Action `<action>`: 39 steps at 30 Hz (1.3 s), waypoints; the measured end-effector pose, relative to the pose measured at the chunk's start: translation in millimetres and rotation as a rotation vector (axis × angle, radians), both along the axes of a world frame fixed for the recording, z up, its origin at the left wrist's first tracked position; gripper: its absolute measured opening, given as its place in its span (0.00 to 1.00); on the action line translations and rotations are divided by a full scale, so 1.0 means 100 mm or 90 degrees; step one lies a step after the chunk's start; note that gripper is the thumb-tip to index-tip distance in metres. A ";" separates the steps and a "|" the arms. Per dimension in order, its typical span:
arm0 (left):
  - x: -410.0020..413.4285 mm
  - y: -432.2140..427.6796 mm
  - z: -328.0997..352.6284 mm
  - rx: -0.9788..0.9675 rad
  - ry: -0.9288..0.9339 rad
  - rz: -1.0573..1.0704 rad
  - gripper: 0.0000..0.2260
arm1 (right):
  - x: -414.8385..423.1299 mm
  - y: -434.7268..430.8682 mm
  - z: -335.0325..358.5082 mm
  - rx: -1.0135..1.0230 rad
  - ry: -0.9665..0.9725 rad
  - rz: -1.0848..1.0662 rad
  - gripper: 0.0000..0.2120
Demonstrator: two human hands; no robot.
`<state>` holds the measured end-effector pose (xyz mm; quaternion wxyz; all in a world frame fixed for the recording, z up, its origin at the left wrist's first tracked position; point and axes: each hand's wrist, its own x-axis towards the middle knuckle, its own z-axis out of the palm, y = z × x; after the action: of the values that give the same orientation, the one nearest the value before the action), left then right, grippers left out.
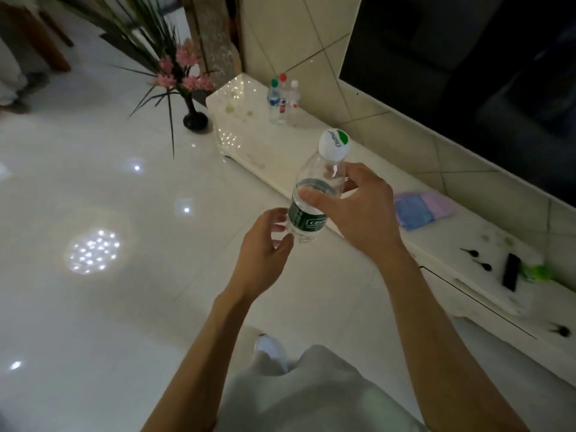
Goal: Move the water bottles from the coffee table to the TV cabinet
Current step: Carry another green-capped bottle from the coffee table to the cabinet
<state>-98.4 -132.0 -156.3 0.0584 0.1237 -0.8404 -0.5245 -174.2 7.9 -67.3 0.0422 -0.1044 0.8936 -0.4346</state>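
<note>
My right hand [358,210] grips a clear water bottle [314,194] around its upper body; the bottle has a white cap and a dark green label and tilts to the right. My left hand [265,241] is at the bottle's base, fingers loosely curled and touching its bottom edge. The bottle hangs in the air above the floor, just in front of the white TV cabinet [358,169]. Three more bottles [283,101] with green, red and white caps stand together at the cabinet's far left end, near the wall.
On the cabinet lie blue and purple cloths [420,208], a black remote [511,275], something green [536,272] and small dark bits. A dark TV [467,73] hangs above. A vase of pink flowers [190,98] stands on the glossy white floor at the cabinet's left end.
</note>
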 end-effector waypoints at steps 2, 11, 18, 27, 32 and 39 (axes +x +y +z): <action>-0.23 0.02 -0.01 -0.009 -0.015 -0.028 0.18 | -0.21 0.04 -0.04 -0.006 -0.005 -0.024 0.28; -1.39 0.00 -0.12 -0.048 -0.076 -0.015 0.19 | -1.45 0.01 -0.32 -0.043 -0.034 -0.011 0.30; -2.38 -0.04 0.01 -0.057 -0.102 0.058 0.18 | -2.52 -0.11 -0.26 -0.056 -0.041 0.059 0.32; -3.30 -0.16 -0.09 -0.034 -0.135 0.080 0.19 | -3.46 -0.27 -0.43 -0.061 -0.067 0.078 0.35; -3.77 -0.44 -0.24 -0.025 -0.161 0.070 0.19 | -3.94 -0.58 -0.58 -0.028 -0.081 0.074 0.38; -4.69 -1.21 -0.62 -0.006 -0.212 0.017 0.19 | -4.70 -1.26 -0.87 -0.007 -0.111 0.003 0.33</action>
<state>-567.8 -252.9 -218.6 -0.0740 0.2198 -0.8393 -0.4917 -644.1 -117.6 -153.9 0.1203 -0.0688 0.8839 -0.4467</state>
